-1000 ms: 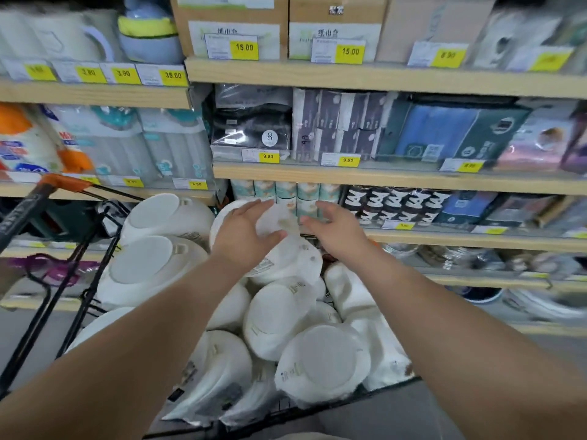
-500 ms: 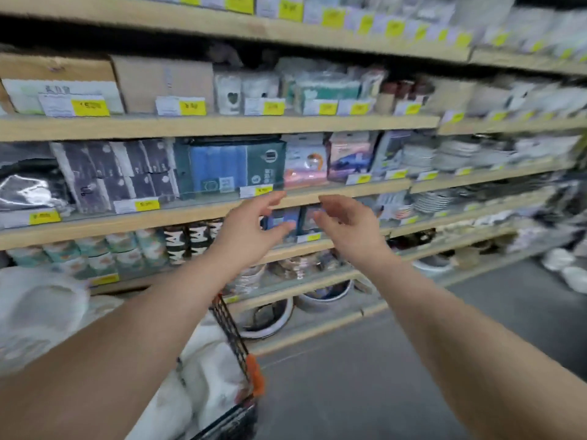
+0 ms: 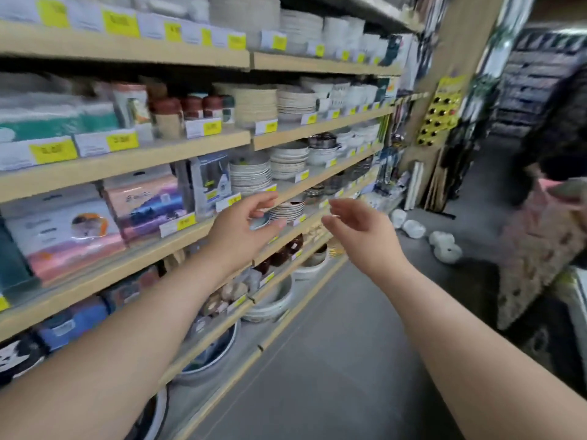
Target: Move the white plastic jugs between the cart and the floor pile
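Note:
Both my arms are stretched out in front of me in a shop aisle. My left hand (image 3: pixel 236 228) hangs in the air with relaxed, spread fingers and holds nothing. It is in front of the edge of a wooden shelf (image 3: pixel 197 227) with yellow price tags. My right hand (image 3: pixel 359 225) is also empty, palm turned left, fingers loosely extended. Stacks of white plates (image 3: pixel 251 174) stand on the shelf just beyond my left hand. Small stacked dishes (image 3: pixel 287 209) sit one level lower, between my hands.
Wooden shelves run along the left, with packaged goods (image 3: pixel 63 230), jars (image 3: pixel 193 108) and bowls. Large basins (image 3: pixel 273 304) fill the bottom shelf. White wrapped bundles (image 3: pixel 444 247) lie on the grey floor ahead. A person in dark clothes (image 3: pixel 559 134) stands at the right.
The view has swung right, away from the cart of white wrapped items. My hands left those items and now hang empty in front of the plate shelves.

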Demonstrator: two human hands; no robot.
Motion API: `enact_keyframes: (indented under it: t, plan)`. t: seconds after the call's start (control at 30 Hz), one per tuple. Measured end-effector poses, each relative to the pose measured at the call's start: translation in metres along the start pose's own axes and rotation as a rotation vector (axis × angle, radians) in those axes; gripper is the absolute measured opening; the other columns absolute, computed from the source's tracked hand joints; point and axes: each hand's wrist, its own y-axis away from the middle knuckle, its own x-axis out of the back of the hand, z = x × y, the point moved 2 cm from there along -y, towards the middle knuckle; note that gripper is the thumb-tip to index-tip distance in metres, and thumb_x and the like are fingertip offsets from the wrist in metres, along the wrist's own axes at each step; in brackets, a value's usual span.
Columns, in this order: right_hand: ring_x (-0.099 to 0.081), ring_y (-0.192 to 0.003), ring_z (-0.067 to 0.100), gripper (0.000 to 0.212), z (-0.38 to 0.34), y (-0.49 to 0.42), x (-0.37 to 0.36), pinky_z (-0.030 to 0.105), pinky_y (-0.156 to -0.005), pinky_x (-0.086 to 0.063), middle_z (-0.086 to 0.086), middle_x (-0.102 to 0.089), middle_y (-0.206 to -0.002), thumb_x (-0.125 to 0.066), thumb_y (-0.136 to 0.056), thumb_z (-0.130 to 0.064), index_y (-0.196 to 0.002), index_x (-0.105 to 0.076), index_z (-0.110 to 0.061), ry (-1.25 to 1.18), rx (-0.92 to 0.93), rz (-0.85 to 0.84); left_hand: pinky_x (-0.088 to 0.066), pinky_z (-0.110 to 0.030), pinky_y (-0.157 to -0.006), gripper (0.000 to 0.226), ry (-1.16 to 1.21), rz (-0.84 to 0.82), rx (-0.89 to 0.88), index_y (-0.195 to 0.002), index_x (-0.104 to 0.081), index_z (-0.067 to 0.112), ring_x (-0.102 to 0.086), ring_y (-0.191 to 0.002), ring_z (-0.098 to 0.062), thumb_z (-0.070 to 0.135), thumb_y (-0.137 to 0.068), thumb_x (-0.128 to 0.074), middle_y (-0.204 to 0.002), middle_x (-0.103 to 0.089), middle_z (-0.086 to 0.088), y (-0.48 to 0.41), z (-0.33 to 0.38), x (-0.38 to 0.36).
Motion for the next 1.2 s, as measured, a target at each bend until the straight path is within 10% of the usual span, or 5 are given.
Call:
enact_keyframes:
  t: [0.4, 0.53, 1.07, 1.2]
  plan:
    - [-0.062, -0.084, -0.002, 0.016, 0.116, -0.187, 0.062, 0.014, -0.071, -0.045, -0.019, -0.064, -0.091, -0.067, -0.089, -0.026, -0.105, -0.064, -0.027, 0.033, -0.194, 0.313, -0.046, -0.020, -0.091, 0.040, 0.164, -0.299, -0.098, -0.120, -0.061, 0.032, -0.058, -0.095, -0.004, 0.017, -0.085, -0.072, -0.113, -0.065, 0.010, -0.252, -0.040, -0.150]
    - [-0.063, -0.092, 0.003, 0.017, 0.173, -0.237, 0.097, 0.016, -0.075, -0.046, -0.018, -0.065, -0.092, -0.069, -0.088, -0.027, -0.104, -0.064, -0.028, 0.062, -0.246, 0.387, -0.049, -0.035, -0.097, 0.039, 0.185, -0.381, -0.116, -0.117, -0.060, 0.036, -0.060, -0.101, -0.014, 0.016, -0.086, -0.072, -0.112, -0.065, 0.009, -0.312, -0.050, -0.221]
    - [-0.063, -0.099, 0.008, 0.030, 0.382, -0.525, 0.266, 0.027, -0.090, -0.051, -0.005, -0.068, -0.107, -0.068, -0.089, -0.027, -0.117, -0.066, -0.017, 0.123, -0.347, 0.315, -0.047, -0.036, -0.102, 0.037, 0.211, -0.412, 0.016, -0.118, -0.060, 0.034, -0.061, -0.105, -0.013, 0.020, -0.086, -0.072, -0.116, -0.065, 0.008, -0.586, -0.072, -0.487]
    - [-0.063, -0.091, 0.006, 0.028, 0.446, -0.614, 0.287, 0.022, -0.073, -0.048, -0.006, -0.069, -0.104, -0.068, -0.088, -0.027, -0.114, -0.067, -0.016, 0.096, -0.385, 0.331, -0.047, -0.031, -0.098, 0.038, 0.186, -0.431, 0.028, -0.121, -0.060, 0.034, -0.060, -0.106, -0.012, 0.022, -0.086, -0.072, -0.118, -0.065, 0.009, -0.671, -0.096, -0.550]
